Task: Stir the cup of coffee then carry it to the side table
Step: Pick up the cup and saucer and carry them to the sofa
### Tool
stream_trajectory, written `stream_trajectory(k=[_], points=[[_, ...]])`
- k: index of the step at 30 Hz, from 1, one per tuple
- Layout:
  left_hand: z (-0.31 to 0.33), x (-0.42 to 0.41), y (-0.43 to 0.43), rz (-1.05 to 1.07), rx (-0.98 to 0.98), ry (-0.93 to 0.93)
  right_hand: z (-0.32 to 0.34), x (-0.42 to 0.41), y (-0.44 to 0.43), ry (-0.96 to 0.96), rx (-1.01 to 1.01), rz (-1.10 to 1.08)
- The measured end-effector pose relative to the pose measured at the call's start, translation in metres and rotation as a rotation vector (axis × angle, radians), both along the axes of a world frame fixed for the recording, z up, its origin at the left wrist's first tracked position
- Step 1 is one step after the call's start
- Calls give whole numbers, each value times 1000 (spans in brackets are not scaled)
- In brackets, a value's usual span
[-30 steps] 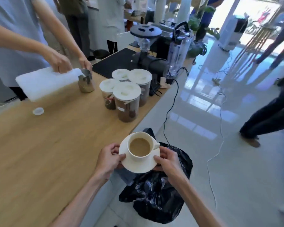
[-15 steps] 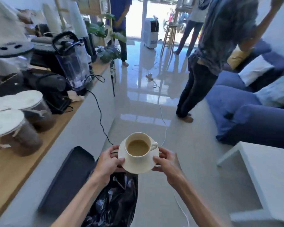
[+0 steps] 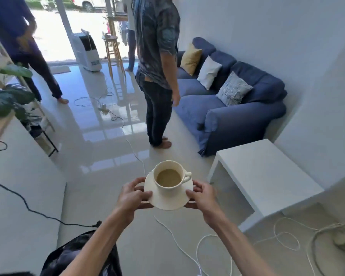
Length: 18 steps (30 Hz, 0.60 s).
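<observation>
A cream cup [image 3: 169, 178] of milky coffee stands upright on a matching saucer [image 3: 167, 202], held in the air over the tiled floor. My left hand [image 3: 132, 195] grips the saucer's left rim, thumb on top. My right hand [image 3: 200, 195] grips the right rim the same way. The cup's handle points right. A low white side table [image 3: 267, 174] stands to the right of the cup, its near corner about a hand's width from my right hand.
A person [image 3: 157, 76] stands barefoot ahead, beside a blue sofa [image 3: 233, 108] with cushions. Another person [image 3: 22, 46] is at far left. White cables [image 3: 187, 253] loop on the floor below and right. A black bag [image 3: 68, 255] lies bottom left, by a white counter [image 3: 18, 196] with a black cord.
My view has swung right, away from the wooden counter and its jars. The side table and sofa have come closer into view. Both hands hold the saucer as before.
</observation>
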<state>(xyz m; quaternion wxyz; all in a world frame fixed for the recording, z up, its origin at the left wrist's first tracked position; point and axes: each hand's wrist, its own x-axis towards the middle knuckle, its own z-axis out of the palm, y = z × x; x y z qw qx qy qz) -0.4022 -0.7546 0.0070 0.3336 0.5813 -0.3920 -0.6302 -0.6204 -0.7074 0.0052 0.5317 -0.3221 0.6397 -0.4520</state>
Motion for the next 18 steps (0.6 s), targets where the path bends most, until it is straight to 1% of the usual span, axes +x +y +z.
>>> stream_trajectory(k=[8, 15, 18], points=[[-1, -94, -97, -257, 17, 5, -4, -79, -43, 10, -13, -246], [-3, -165, -187, -467, 17, 19, -9, -123, -91, -25, -27, -470], [-5, -194, -223, -565, 5, -17, -10, -137, -110, -32, -14, -588]])
